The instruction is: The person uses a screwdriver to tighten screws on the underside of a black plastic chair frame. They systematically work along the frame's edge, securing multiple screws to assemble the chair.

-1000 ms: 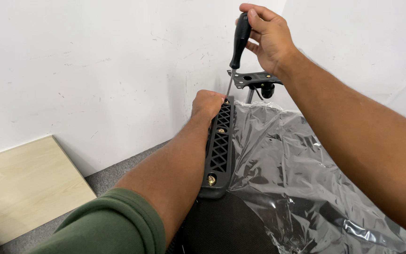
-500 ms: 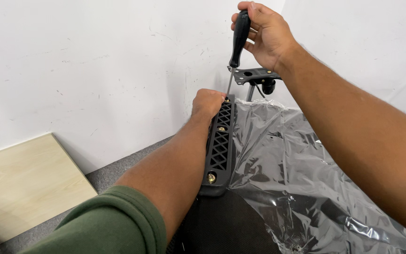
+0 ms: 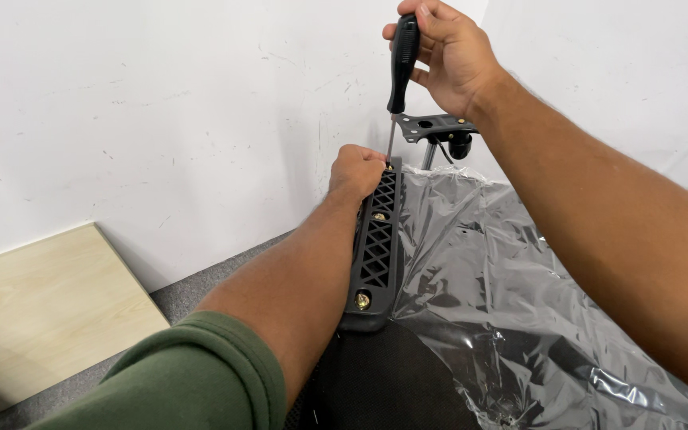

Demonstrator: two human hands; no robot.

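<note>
My right hand (image 3: 449,49) grips the black handle of a screwdriver (image 3: 401,65) held upright; its thin shaft points down at the far end of a black lattice plastic bracket (image 3: 377,248). My left hand (image 3: 355,173) is closed on that far end of the bracket, right beside the screwdriver tip. Brass screws (image 3: 362,300) show along the bracket. The bracket lies on a black chair part wrapped in clear plastic film (image 3: 511,295). What the tip touches is hidden by my left hand.
A black metal plate on a post (image 3: 436,127) stands behind the bracket, against the white wall (image 3: 161,119). A pale wooden board (image 3: 37,306) lies at the left on grey carpet (image 3: 185,291). Black mesh fabric (image 3: 384,382) shows at the bottom.
My right hand and the screwdriver have shifted slightly left and up, with the tip staying at the bracket's far end. My left hand has stayed in place.
</note>
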